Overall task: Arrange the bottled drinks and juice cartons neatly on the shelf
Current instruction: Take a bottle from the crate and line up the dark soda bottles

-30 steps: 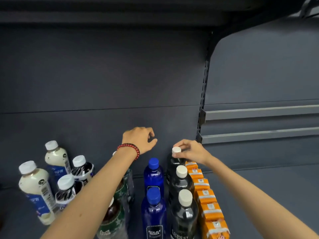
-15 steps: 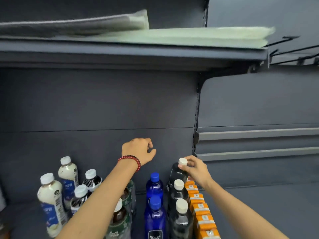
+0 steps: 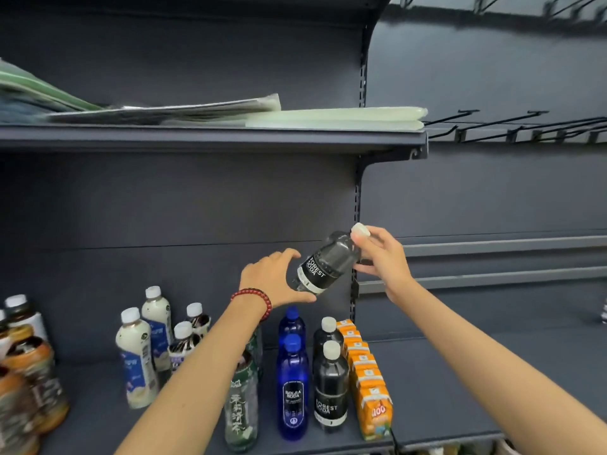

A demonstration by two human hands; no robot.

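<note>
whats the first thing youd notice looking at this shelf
A black soda bottle is held tilted in the air above the shelf, with the right hand pinching its white cap and the left hand cupping its base. Below it, tidy rows run front to back: blue bottles, black bottles and orange juice cartons. Cream-coloured bottles stand more loosely further left.
</note>
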